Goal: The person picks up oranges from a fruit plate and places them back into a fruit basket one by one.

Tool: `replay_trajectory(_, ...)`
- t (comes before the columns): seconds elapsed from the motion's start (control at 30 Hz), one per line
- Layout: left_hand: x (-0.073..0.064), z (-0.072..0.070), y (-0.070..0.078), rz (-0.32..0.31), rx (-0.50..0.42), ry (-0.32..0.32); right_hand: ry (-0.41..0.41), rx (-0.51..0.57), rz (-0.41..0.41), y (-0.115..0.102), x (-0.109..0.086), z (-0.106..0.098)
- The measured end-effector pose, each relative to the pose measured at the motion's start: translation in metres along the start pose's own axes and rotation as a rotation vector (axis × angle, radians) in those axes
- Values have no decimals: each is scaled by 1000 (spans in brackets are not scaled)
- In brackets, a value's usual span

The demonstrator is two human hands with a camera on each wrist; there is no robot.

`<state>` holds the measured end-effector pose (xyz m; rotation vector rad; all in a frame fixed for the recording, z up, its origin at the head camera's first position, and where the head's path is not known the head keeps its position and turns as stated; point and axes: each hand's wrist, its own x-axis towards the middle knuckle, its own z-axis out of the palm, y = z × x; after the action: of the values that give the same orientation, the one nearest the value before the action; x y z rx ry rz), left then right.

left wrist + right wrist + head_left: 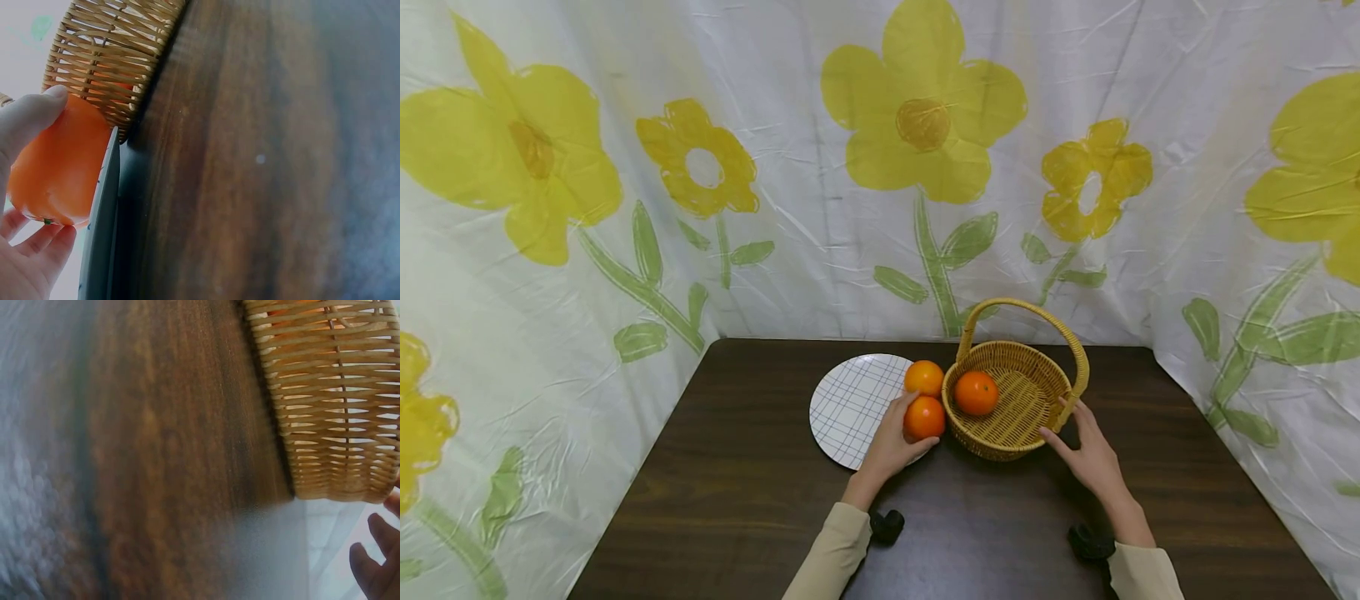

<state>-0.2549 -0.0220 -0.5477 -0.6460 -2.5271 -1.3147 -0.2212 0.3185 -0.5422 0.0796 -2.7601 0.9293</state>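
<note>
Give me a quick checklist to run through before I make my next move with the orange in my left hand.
1. Left hand holds the near orange between thumb and fingers: ok.
2. Near orange lifted clear of the plate: cannot tell; it sits low by the plate's edge.
3. Basket upright on the table: ok.
4. Right hand firmly steadying the basket: cannot tell; it is at the right side, but its grip is unclear.
5. Room in the basket: ok; one orange lies toward its left, with bare weave beside it.
</note>
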Motion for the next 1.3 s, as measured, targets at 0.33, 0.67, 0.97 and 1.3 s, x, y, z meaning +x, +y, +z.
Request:
replay_trajectory(0.33,-1,-2,4,32,12,18,-16,11,16,-1,0,-1)
replay_trajectory(0.67,-2,-3,4,46,9,19,-10,16,10,-1,-1,-1)
replay_trajectory(0.97,0,-7,7,37,-27,33,-1,20,-7,-2,0,-1)
replay_trajectory(1.3,2,-14,15,59,-38,73,1,31,-8,-2,-1,-1)
